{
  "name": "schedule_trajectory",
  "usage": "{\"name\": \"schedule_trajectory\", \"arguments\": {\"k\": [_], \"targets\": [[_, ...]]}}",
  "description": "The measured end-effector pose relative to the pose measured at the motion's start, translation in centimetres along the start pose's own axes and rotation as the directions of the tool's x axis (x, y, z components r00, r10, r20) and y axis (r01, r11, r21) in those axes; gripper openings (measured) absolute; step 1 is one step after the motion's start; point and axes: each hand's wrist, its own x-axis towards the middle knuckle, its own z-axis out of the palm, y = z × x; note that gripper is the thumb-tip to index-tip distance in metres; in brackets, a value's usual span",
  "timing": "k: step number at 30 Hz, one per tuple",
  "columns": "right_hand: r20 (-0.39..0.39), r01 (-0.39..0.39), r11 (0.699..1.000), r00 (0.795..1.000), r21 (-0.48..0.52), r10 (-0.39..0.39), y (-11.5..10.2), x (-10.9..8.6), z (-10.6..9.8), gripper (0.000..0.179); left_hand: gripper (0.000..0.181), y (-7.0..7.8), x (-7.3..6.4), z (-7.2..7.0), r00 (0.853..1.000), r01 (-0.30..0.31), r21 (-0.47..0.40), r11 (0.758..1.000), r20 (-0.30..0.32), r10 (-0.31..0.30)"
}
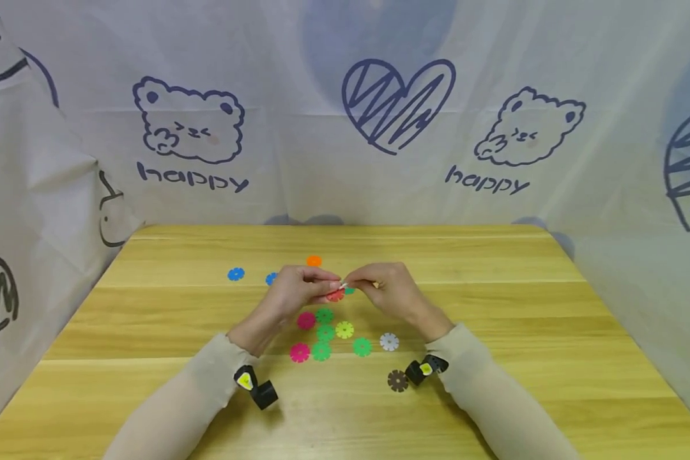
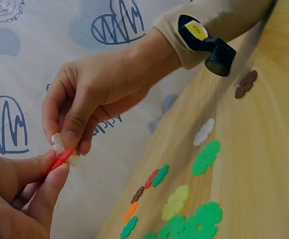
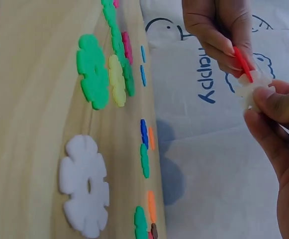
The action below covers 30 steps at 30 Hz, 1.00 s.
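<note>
My left hand [image 1: 292,287] pinches a red notched plastic disc [image 2: 60,159] between thumb and fingers. A white notched disc [image 3: 254,90] is gripped in my right hand [image 1: 392,291] by thumb and fingertips. The two discs meet edge to edge at an angle in the right wrist view, the red one's rim overlapping the white one's notched edge. Fingertips of both hands nearly meet above the table, and they cover part of each disc. Below the hands lie a pink disc [image 1: 306,321], several green discs [image 1: 324,315] and a yellow disc [image 1: 344,329].
On the wooden table [image 1: 523,383], another white disc [image 1: 388,342] and a brown disc [image 1: 398,381] lie near the right forearm. Farther back are a blue disc [image 1: 236,274] and an orange disc [image 1: 314,260]. A printed cloth [image 1: 299,140] hangs behind the table.
</note>
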Motion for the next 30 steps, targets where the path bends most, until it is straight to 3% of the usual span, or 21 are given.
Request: {"name": "schedule_trajectory", "arguments": {"k": [4,8,15,19,25,30], "targets": [[-0.023,-0.033,0.999,0.999,0.022,0.033,0.0,0.1,-0.3,0.014,0.022,0.1,0.1,0.3,1.000,-0.019,-0.029,0.999,-0.007,0.019],[-0.011,-0.070,0.996,0.997,0.055,0.071,0.0,0.2,-0.6,0.014,0.023,0.2,0.1,0.3,0.998,-0.047,-0.025,0.999,0.045,0.048],[0.025,-0.171,0.970,0.985,0.171,0.169,-0.4,0.5,-0.9,0.015,0.023,0.0,-0.2,-0.1,0.983,-0.146,0.051,0.988,0.119,0.139],[0.067,-0.207,0.961,0.978,0.185,0.198,-0.5,0.6,-0.7,0.015,0.022,-0.2,-0.2,-0.2,0.977,-0.192,0.087,0.978,0.114,0.182],[0.152,-0.349,0.932,0.931,0.102,0.332,0.6,0.0,-1.5,0.017,0.016,-0.2,-0.2,-0.3,0.968,-0.247,0.099,0.964,0.071,0.241],[0.238,-0.436,0.899,0.878,0.036,0.416,2.4,-1.0,-2.3,0.017,0.019,-0.3,-0.2,-0.4,0.971,-0.234,0.085,0.969,0.071,0.228]]}}
